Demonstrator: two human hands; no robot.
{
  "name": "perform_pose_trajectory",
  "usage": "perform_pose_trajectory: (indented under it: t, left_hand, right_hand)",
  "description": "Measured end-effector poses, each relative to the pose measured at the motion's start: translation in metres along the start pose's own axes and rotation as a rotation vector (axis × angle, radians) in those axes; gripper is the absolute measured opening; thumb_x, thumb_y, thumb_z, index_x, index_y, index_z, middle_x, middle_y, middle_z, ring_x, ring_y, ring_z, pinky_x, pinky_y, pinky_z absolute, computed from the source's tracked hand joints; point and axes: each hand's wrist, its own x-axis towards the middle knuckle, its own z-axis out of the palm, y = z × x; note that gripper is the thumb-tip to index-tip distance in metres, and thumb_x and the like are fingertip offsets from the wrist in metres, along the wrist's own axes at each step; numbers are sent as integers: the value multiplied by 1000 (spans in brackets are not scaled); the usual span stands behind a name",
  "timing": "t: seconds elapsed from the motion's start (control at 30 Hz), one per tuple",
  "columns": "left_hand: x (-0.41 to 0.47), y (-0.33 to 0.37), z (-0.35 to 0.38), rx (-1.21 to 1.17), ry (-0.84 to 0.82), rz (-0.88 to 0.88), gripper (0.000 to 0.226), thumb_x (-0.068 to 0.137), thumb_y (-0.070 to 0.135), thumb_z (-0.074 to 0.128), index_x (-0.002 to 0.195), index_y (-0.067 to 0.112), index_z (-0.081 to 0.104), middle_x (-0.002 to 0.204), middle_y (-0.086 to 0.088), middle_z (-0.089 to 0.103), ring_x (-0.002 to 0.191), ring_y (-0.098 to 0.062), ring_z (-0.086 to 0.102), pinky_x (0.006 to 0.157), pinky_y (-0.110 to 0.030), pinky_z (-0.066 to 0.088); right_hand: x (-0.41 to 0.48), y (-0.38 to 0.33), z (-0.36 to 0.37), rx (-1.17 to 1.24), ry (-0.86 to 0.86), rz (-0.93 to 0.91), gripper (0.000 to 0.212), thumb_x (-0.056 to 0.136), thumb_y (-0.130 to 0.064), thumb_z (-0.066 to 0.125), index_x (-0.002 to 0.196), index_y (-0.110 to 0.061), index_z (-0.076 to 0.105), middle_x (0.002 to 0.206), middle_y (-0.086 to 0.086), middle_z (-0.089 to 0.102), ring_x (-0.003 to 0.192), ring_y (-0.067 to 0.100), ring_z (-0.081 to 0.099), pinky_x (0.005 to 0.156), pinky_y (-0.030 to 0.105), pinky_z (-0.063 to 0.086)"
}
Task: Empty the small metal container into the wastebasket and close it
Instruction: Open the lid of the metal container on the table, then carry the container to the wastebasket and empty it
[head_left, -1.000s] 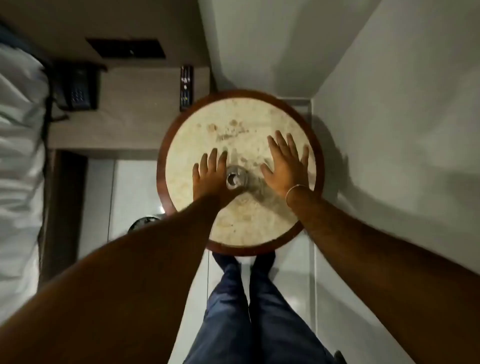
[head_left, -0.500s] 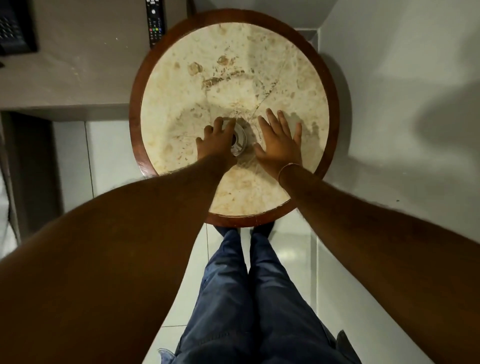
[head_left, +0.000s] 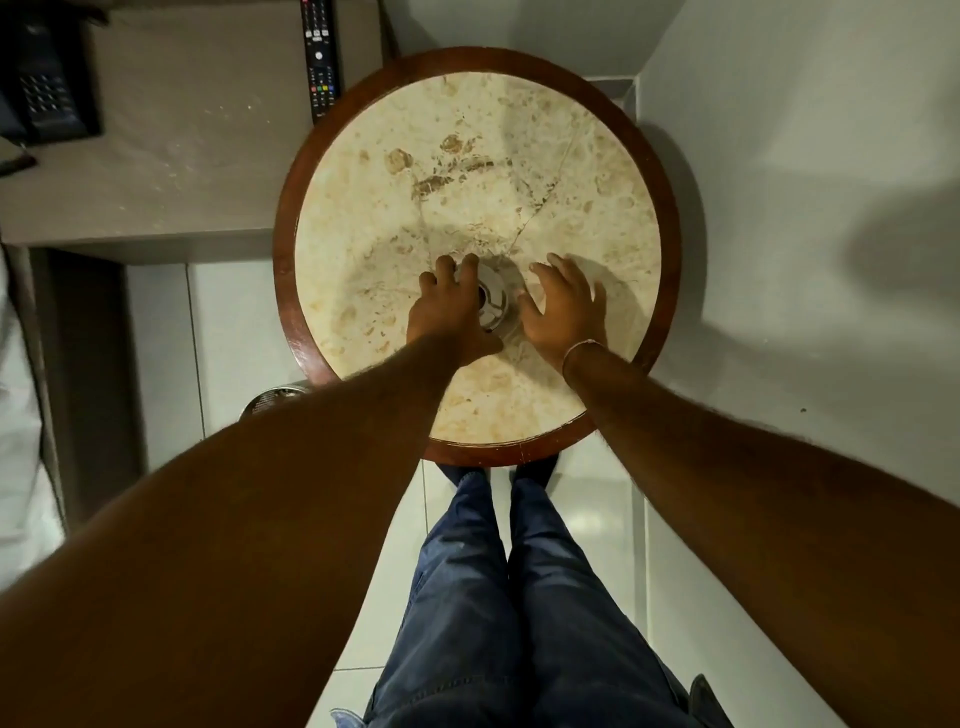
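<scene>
A small shiny metal container (head_left: 492, 306) stands near the middle of the round marble-topped table (head_left: 519, 156). My left hand (head_left: 449, 317) curls around its left side, fingertips over its top edge, thumb below. My right hand (head_left: 563, 306) hovers just right of it with fingers spread and slightly bent, holding nothing. The rim of a metal wastebasket (head_left: 275, 402) peeks out on the floor, left of the table, mostly hidden behind my left forearm.
A grey desk (head_left: 182, 130) adjoins the table on the left, carrying a black remote (head_left: 321, 57) and a black telephone (head_left: 44, 88). White walls close in on the right. My legs in blue jeans (head_left: 498, 597) stand on the tiled floor.
My left hand went from lying flat beside the container to curling around it. My right hand lifted off the tabletop and bent its fingers. The view came closer to the table.
</scene>
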Motion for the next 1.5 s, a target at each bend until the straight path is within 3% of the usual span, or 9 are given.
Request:
perform_pose_trajectory:
  t: [0.17, 0.27, 0.37, 0.73, 1.03, 1.17, 1.3, 1.43, 1.5]
  left_hand:
    - [-14, 19, -23, -128, 73, 97, 123, 67, 46, 94, 163, 12, 26, 155, -18, 38, 137, -42, 45, 98, -51, 58]
    - [-21, 36, -41, -178, 98, 179, 119, 66, 48, 92, 162, 13, 31, 154, -16, 41, 137, -40, 47, 102, -51, 57]
    - [-26, 49, -62, -166, 114, 234, 116, 70, 53, 89, 163, 14, 32, 156, -14, 42, 138, -37, 49, 100, -50, 59]
    - [-36, 52, -91, -115, 274, 382, 103, 80, 55, 88, 160, 6, 44, 151, -16, 53, 120, -36, 68, 88, -49, 64]
    - [-55, 41, -83, -238, 376, 338, 95, 79, 51, 90, 153, 2, 54, 147, -19, 58, 110, -36, 73, 80, -49, 67]
    - [-62, 33, -83, -300, 417, 319, 98, 80, 51, 90, 155, 3, 51, 150, -20, 55, 113, -35, 73, 82, -46, 67]
    - [-68, 24, -84, -402, 476, 237, 108, 81, 57, 88, 165, 12, 37, 156, -13, 48, 122, -25, 69, 84, -32, 66]
    - [-84, -4, -83, -605, 531, 11, 120, 80, 63, 86, 171, 28, 16, 157, -4, 37, 118, -5, 69, 86, -21, 62]
    - [-100, -28, -78, -627, 563, -105, 121, 77, 71, 82, 169, 36, 13, 154, -2, 35, 114, 19, 61, 88, -6, 52]
  right_hand:
    - [0, -18, -13, 812, -168, 486, 45, 112, -43, 48, 141, -13, 65, 139, 17, 71, 131, 36, 66, 114, 51, 53]
    - [-4, -16, -26, 1352, -507, 631, 69, 106, -72, 37, 143, -21, 66, 141, 15, 73, 132, 32, 67, 116, 54, 51]
    - [0, -17, -39, 1681, -602, 579, 73, 103, -73, 41, 152, -22, 59, 156, 14, 62, 142, 31, 58, 118, 50, 47]
    - [17, -25, -52, 1703, -430, 507, 52, 94, -64, 63, 115, -22, 85, 115, 7, 83, 103, 26, 81, 83, 38, 66]
    - [19, -29, -47, 1604, -532, 539, 49, 86, -64, 73, 109, -22, 85, 101, 4, 84, 92, 23, 81, 79, 35, 66]
    - [20, -32, -44, 1552, -561, 546, 59, 79, -66, 79, 115, -19, 84, 111, 6, 84, 100, 25, 80, 88, 38, 65]
    - [17, -39, -47, 1449, -631, 546, 74, 90, -73, 64, 133, -14, 76, 140, 12, 73, 133, 31, 66, 118, 44, 47]
    - [10, -50, -46, 1422, -688, 526, 79, 86, -82, 61, 128, -16, 76, 121, 12, 76, 102, 28, 75, 87, 39, 61]
    - [5, -56, -44, 1423, -718, 534, 84, 84, -85, 62, 125, -13, 79, 121, 15, 78, 103, 33, 77, 99, 43, 59]
